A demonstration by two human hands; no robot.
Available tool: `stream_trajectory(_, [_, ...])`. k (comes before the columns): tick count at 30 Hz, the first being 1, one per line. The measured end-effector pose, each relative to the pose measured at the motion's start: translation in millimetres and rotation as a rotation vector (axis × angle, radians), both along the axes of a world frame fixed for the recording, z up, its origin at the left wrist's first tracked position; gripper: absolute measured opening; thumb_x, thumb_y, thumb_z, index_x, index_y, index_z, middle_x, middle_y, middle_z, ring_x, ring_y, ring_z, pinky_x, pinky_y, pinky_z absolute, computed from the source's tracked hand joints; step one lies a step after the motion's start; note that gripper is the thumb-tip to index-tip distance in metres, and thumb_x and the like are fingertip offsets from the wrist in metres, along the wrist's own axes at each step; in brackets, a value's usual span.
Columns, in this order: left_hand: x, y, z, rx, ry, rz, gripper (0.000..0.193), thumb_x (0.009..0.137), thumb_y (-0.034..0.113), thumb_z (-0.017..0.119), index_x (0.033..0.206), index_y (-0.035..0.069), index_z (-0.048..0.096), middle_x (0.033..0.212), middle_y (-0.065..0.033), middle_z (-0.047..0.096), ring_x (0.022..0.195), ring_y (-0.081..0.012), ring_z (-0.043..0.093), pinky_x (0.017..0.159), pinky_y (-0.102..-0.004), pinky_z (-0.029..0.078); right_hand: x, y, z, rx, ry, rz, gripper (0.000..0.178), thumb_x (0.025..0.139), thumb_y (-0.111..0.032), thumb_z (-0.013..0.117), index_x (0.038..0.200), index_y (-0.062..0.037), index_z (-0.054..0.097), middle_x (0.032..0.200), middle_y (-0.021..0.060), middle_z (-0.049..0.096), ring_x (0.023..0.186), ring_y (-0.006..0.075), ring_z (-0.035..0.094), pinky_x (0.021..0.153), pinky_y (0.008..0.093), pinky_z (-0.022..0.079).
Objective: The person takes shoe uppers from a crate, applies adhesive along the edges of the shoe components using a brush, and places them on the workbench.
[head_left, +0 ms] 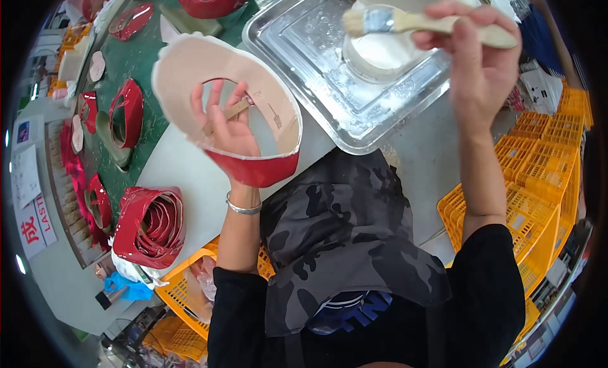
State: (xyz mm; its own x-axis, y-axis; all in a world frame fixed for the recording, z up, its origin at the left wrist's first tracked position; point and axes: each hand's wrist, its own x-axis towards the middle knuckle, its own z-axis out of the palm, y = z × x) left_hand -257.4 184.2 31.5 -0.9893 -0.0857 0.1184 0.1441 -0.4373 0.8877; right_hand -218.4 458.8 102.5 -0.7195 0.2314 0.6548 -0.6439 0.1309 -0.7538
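A red shoe upper (183,67), its beige lining turned up and its edge whitish, hangs around my left hand (229,127). That hand reaches in from below, fingers curled and showing through the opening, and it holds the upper up. My right hand (472,67) grips the wooden handle of a flat paintbrush (405,21), bristles pointing left. The brush is over a round tub (380,58) of white liquid, apart from the upper. Under the tub lies a shallow metal tray (345,137) with white smears.
A nested stack of red uppers (152,225) stands left of my left forearm. More red uppers (126,113) lie on the green surface (155,140) at the far left. Yellow plastic crates (538,172) are piled to the right, and a yellow basket (180,292) sits below the stack.
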Motion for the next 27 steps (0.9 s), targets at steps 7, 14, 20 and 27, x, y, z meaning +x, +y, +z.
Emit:
stream_trajectory(7, [4,-46,-7,-0.477,0.020,-0.036,0.043,0.086,0.000,0.051,0.127,0.000,0.037,0.121,-0.0176,0.047,0.103,-0.0267,0.055,0.086,-0.0358,0.048,-43,4,62,0.054,-0.115,-0.253,0.017,0.094,-0.016,0.046,0.106,-0.0061,0.040,0.088,0.0114,0.059,0.061,0.0120,0.060,0.053,0.0196,0.050])
stream_trajectory(14, [41,-122,-6,-0.697,-0.122,0.028,0.034,0.081,-0.007,0.055,0.115,-0.008,0.050,0.106,-0.0125,0.060,0.099,-0.0170,0.057,0.083,-0.0292,0.048,-81,36,60,-0.029,-0.295,-0.117,0.022,0.095,-0.020,0.044,0.108,-0.0023,0.045,0.087,0.0085,0.059,0.065,0.0104,0.056,0.057,0.0199,0.046])
stream_trajectory(20, [65,-123,3,-0.610,-0.292,0.204,0.028,0.089,0.002,0.048,0.115,-0.009,0.050,0.101,-0.0113,0.061,0.084,-0.0139,0.061,0.070,-0.0247,0.051,-96,79,39,0.001,-0.392,0.125,0.037,0.097,-0.022,0.040,0.121,0.0047,0.048,0.088,0.0025,0.055,0.078,0.0068,0.047,0.074,0.0180,0.038])
stream_trajectory(27, [116,-127,44,-1.237,0.142,0.522,0.021,0.079,-0.007,0.057,0.100,-0.005,0.058,0.091,-0.0127,0.061,0.073,-0.0181,0.059,0.061,-0.0262,0.048,-121,84,46,0.038,-0.667,-0.143,0.029,0.094,-0.025,0.046,0.109,0.0009,0.046,0.080,0.0058,0.056,0.066,0.0094,0.052,0.062,0.0189,0.043])
